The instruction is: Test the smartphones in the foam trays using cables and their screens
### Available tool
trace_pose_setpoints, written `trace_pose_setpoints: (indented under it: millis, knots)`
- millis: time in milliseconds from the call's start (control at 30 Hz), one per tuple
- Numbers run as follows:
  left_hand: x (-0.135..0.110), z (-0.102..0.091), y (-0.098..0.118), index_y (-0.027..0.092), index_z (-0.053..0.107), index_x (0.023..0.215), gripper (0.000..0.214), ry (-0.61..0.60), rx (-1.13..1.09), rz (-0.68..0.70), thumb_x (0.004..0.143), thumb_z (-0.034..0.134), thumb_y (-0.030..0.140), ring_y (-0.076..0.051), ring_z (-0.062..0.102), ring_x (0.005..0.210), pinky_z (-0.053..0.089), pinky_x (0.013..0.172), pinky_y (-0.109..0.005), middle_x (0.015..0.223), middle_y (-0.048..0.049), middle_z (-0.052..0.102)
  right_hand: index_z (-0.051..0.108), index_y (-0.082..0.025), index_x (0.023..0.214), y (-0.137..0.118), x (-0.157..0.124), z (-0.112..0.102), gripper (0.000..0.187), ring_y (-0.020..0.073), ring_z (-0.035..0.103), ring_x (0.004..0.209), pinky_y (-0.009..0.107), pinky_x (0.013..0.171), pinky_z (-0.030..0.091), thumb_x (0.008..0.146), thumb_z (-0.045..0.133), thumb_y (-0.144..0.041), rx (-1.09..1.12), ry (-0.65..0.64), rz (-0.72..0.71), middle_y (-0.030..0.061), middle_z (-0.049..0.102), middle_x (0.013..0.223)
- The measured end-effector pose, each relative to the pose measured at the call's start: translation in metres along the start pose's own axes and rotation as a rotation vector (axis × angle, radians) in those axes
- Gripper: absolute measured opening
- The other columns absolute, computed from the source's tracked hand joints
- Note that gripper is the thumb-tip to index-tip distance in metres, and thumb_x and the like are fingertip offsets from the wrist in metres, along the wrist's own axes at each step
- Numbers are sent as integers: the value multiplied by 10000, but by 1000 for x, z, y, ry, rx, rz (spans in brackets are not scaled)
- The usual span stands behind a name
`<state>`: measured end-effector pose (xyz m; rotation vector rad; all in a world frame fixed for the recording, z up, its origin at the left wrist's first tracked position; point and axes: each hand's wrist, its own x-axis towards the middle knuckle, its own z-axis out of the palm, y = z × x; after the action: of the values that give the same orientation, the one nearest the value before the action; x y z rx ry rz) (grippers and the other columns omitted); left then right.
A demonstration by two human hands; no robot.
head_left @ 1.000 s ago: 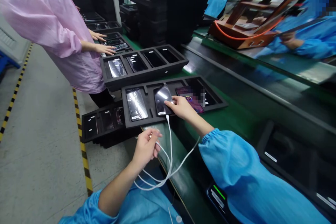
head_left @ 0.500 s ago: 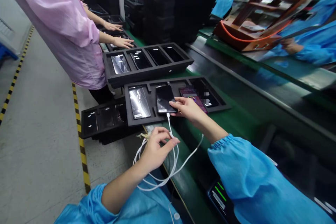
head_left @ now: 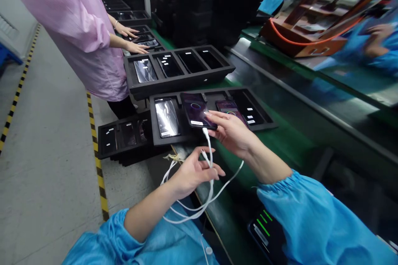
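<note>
Far left, a co-worker in a pink smock (head_left: 77, 29) leans over the trays further up the line. The person's left hand (head_left: 191, 172) sits palm-up with the forearm stretched forward, fingers half curled, loosely pinching a white charging cable (head_left: 211, 182) just below its plug. The plug is in the bottom of a phone (head_left: 195, 109) with a lit screen, tilted up out of its slot in the black foam tray (head_left: 168, 138). The right hand (head_left: 233, 132) reaches in from the right and grips the phone's near end.
</note>
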<state>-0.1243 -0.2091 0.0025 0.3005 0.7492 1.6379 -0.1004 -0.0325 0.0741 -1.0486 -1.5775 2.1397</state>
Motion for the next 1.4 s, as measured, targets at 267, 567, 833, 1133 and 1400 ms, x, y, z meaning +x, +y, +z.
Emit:
trace_pose_setpoints:
  millis: [267, 567, 833, 1133, 1400]
  knots:
    - [-2, -22, 11, 99, 813, 1074, 597, 186, -2, 135, 792, 954, 606, -220, 722, 849, 546, 811, -336, 844, -111, 776, 769, -205, 992, -1, 17, -31, 158, 136, 675, 722, 241, 644, 679, 875, 852, -270, -147, 112, -50, 57, 757, 980]
    - [-38, -47, 71, 90, 813, 1208, 590, 299, -9, 381, 896, 882, 586, -50, 236, 498, 219, 430, -151, 581, 85, 406, 750, -146, 1162, 20, 49, -40, 317, 252, 694, 863, 457, 914, 626, 889, 798, -299, -713, 185, -214, 53, 688, 836]
    - [-46, -70, 65, 72, 805, 1098, 649, 420, 60, 323, 839, 899, 659, -45, 183, 481, 172, 388, -139, 543, 101, 377, 710, -139, 1356, 21, 65, -11, 495, 436, 559, 1371, 556, 1186, 414, 953, 721, -428, -1181, 280, -402, 248, 625, 1408]
    - [-44, -77, 64, 93, 778, 1011, 664, 447, 82, 295, 810, 891, 716, -43, 137, 471, 135, 383, -138, 516, 124, 310, 619, -94, 1513, 5, 91, -11, 475, 252, 774, 1006, 334, 925, 576, 1058, 567, -224, -1248, 219, -275, 156, 803, 1140]
    - [-46, -82, 63, 102, 777, 976, 677, 463, 76, 274, 769, 911, 732, -41, 131, 469, 136, 378, -136, 504, 126, 308, 750, -120, 1347, 2, 60, 7, 374, 406, 650, 1318, 553, 1122, 479, 1032, 625, -278, -1400, 180, -310, 251, 721, 1375]
